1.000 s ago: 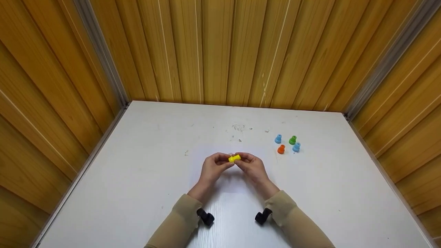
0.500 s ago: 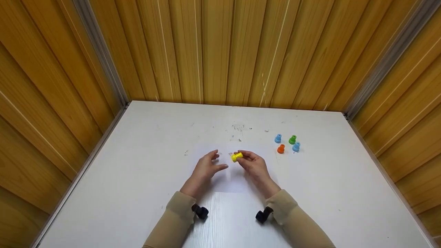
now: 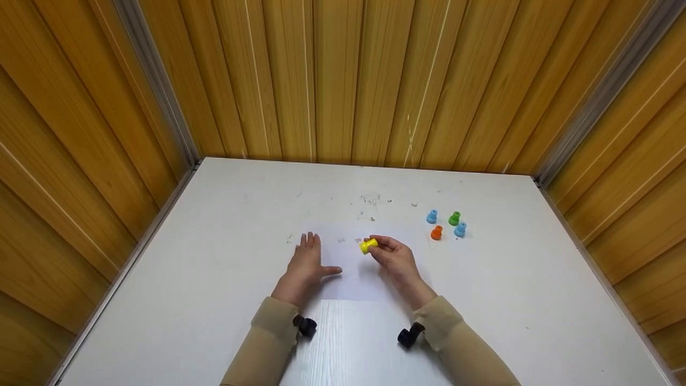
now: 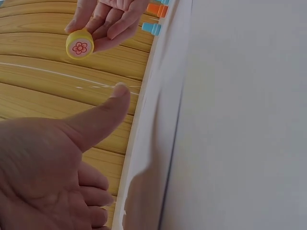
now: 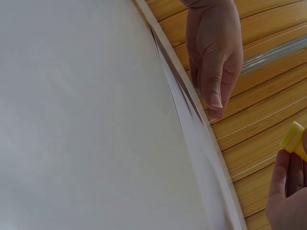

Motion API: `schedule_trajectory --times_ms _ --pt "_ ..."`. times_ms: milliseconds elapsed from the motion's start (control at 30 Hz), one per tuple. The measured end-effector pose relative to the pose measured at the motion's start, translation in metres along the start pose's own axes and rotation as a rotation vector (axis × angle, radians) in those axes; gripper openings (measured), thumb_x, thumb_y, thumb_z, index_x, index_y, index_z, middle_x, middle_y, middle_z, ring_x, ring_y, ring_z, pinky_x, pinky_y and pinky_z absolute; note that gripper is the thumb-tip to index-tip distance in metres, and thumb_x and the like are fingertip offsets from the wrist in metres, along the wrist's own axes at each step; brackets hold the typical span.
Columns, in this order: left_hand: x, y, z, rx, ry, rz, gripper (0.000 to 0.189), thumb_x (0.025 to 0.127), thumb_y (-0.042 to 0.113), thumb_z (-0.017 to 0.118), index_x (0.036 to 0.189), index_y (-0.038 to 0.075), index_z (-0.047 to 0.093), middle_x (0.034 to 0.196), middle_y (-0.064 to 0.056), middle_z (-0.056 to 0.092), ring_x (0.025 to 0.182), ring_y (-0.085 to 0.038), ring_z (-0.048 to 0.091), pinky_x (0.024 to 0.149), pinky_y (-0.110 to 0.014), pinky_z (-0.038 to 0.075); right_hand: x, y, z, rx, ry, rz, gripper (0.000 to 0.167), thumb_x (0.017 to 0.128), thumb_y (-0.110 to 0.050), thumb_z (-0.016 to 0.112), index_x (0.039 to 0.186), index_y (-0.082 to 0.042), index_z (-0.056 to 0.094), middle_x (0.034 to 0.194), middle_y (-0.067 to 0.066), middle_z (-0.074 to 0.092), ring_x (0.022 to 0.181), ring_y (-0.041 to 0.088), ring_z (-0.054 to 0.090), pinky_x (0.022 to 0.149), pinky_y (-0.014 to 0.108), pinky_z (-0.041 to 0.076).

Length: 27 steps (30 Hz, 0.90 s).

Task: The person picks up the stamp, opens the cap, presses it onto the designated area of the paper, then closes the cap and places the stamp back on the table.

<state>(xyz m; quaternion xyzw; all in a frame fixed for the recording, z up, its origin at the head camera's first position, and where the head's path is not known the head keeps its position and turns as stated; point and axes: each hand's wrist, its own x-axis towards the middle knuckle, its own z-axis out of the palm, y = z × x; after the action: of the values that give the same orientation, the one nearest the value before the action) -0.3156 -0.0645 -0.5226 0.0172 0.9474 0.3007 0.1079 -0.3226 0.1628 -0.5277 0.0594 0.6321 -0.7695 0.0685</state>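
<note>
My right hand (image 3: pixel 396 260) pinches a yellow toy stamp (image 3: pixel 368 246) by its handle, above a white sheet of paper (image 3: pixel 348 287). In the left wrist view the stamp's round face (image 4: pixel 79 48) shows a red flower outline. My left hand (image 3: pixel 304 265) is at the left side of the sheet, fingers straight and thumb pointing toward the right hand. Nothing is in that hand. In the right wrist view, the left hand (image 5: pixel 216 57) appears at the top, while the yellow stamp (image 5: pixel 291 138) and the right fingers (image 5: pixel 278 177) are at the lower right edge.
Right of the sheet stand several more stamps: two light blue (image 3: pixel 432 216), one green (image 3: pixel 454 218) and one orange (image 3: pixel 437 232). Small faint marks lie near the sheet's far edge, and dark scuffs (image 3: pixel 370 200) mark the white table (image 3: pixel 214 257). Wood-patterned walls (image 3: pixel 337 80) enclose it.
The left hand has let go of the yellow stamp, moved left and straightened its fingers over the sheet's side. The right hand keeps the stamp, now tilted more downward.
</note>
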Motion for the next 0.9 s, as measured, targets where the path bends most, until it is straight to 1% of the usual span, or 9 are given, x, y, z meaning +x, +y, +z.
schedule_trajectory --times_ms 67,167,267,400,567,733,900 --pt "-0.001 -0.001 -0.001 0.028 -0.012 -0.008 0.113 0.084 0.043 0.085 0.161 -0.007 0.018 0.171 -0.026 0.011 0.161 -0.04 0.008 0.132 -0.052 0.015 0.0 0.0 0.0 0.006 -0.003 -0.005 0.033 0.092 0.002 0.073 0.125 0.0 0.069 0.125 0.012 0.074 0.107 0.015 0.072 0.092 0.023 0.061" --pt "-0.003 -0.001 -0.002 0.07 -0.025 -0.003 0.114 0.082 0.043 0.086 0.159 -0.01 0.021 0.17 -0.028 0.013 0.16 -0.041 0.011 0.131 -0.052 0.018 0.002 0.0 0.001 0.022 -0.002 -0.021 0.035 0.091 0.006 0.072 0.126 0.004 0.068 0.123 0.014 0.075 0.103 0.014 0.073 0.089 0.021 0.061" --pt "-0.004 -0.002 -0.002 0.103 -0.028 0.004 0.114 0.081 0.044 0.087 0.157 -0.012 0.024 0.169 -0.03 0.015 0.16 -0.042 0.013 0.131 -0.052 0.02 0.003 0.0 0.001 0.027 0.005 -0.025 0.036 0.091 0.008 0.071 0.126 0.006 0.067 0.123 0.016 0.074 0.101 0.013 0.073 0.088 0.021 0.062" --pt "-0.004 -0.003 -0.001 0.109 -0.027 -0.005 0.114 0.08 0.044 0.088 0.157 -0.011 0.025 0.169 -0.029 0.015 0.16 -0.041 0.013 0.131 -0.052 0.02 0.002 -0.002 0.0 0.0 0.009 -0.019 0.035 0.091 0.006 0.073 0.125 0.002 0.069 0.123 0.015 0.075 0.102 0.015 0.073 0.09 0.024 0.062" --pt "-0.004 -0.003 0.001 0.109 -0.03 -0.009 0.115 0.08 0.044 0.088 0.158 -0.011 0.024 0.169 -0.029 0.014 0.16 -0.041 0.013 0.131 -0.052 0.02 0.004 -0.004 -0.004 -0.037 0.002 -0.052 0.034 0.09 0.004 0.074 0.124 0.001 0.07 0.119 0.013 0.076 0.102 0.015 0.073 0.09 0.023 0.062" --pt "-0.005 -0.002 -0.001 0.101 -0.027 0.001 0.115 0.08 0.044 0.088 0.157 -0.012 0.024 0.169 -0.03 0.014 0.16 -0.042 0.012 0.131 -0.052 0.019 0.007 -0.015 -0.014 -0.1 0.022 -0.123 0.035 0.09 0.004 0.075 0.124 0.002 0.07 0.116 0.011 0.077 0.101 0.014 0.073 0.089 0.02 0.061" --pt "-0.005 -0.003 -0.001 0.111 -0.026 0.014 0.115 0.08 0.045 0.088 0.157 -0.013 0.024 0.169 -0.031 0.014 0.159 -0.043 0.013 0.131 -0.052 0.02 0.011 -0.03 -0.033 -0.169 0.046 -0.171 0.036 0.091 0.0 0.075 0.126 0.002 0.069 0.117 0.008 0.077 0.101 0.012 0.073 0.091 0.019 0.06"
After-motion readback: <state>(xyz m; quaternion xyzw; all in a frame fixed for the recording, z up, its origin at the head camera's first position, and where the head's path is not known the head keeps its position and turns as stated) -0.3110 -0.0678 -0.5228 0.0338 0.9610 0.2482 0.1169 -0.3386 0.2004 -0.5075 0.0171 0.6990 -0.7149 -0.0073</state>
